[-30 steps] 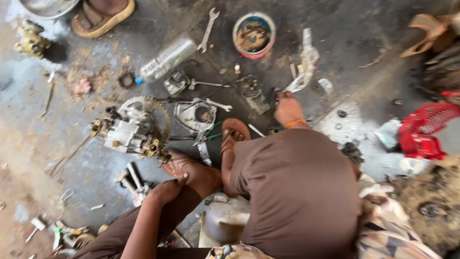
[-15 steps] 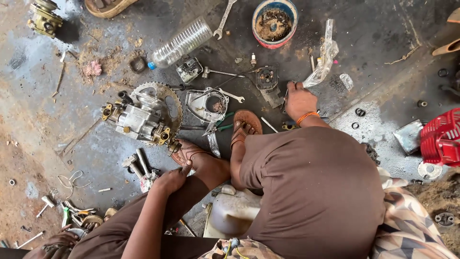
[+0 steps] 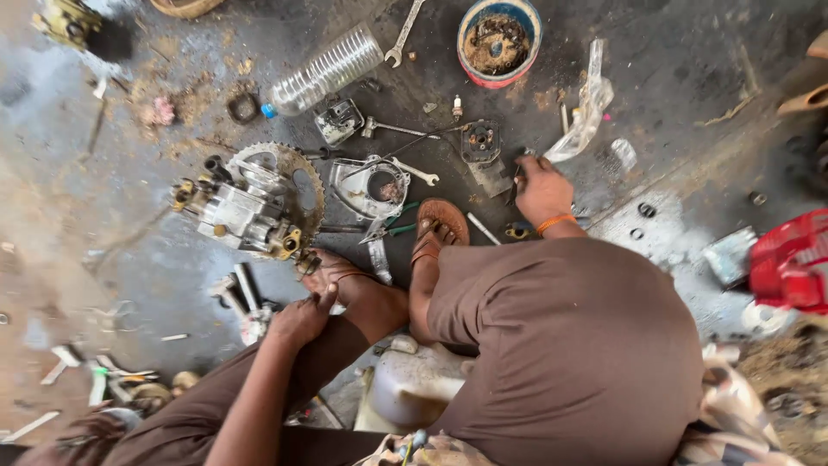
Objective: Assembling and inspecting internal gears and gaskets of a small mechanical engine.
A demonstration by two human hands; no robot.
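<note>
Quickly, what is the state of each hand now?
Left hand: resting on the foot, holding nothing visible.
Right hand: fingers on a small part, grip unclear.

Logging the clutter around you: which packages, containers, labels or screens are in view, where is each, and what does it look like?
No labels or screens in view.
Clear ribbed plastic bottle with blue cap: lying on its side, top centre-left.
Round tub with blue rim and red base: top centre, filled with brown grime.
Crumpled clear plastic wrapper: just beyond the right hand.
Red plastic crate: right edge.
</note>
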